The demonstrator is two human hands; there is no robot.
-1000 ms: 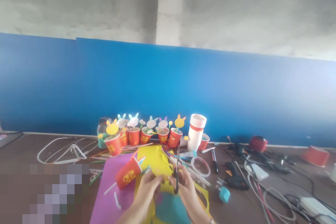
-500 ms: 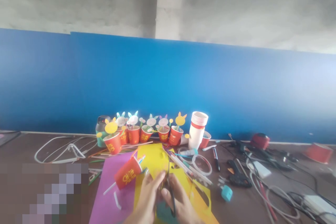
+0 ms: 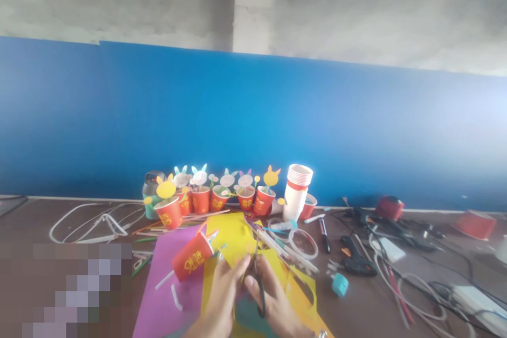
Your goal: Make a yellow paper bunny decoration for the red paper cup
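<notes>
My right hand (image 3: 273, 293) is closed on a pair of scissors (image 3: 261, 296) with dark handles, its blades pointing up and away from me. Close beside it, my left hand (image 3: 224, 290) is closed, thumb and fingers pressed together near the blades; whatever it pinches is too small and blurred to make out. Under both hands lie yellow paper (image 3: 227, 227) and a purple sheet (image 3: 154, 296). A red paper cup (image 3: 193, 257) lies tipped over on the purple sheet, left of my left hand, with straws sticking out of it. Cut-out yellow paper (image 3: 303, 288) lies right of my right hand.
Red cups (image 3: 201, 202) with paper animal heads line the blue partition (image 3: 253, 116). Beside them stands a stack of white cups (image 3: 295, 195). To the right lie a marker (image 3: 325, 235), a black glue gun (image 3: 356, 261), a teal block (image 3: 339, 285) and tangled cables (image 3: 420, 296).
The view has shifted slightly, so the table items sit a little higher and further left. Both hands stay close together, with the scissors still in the right one.
</notes>
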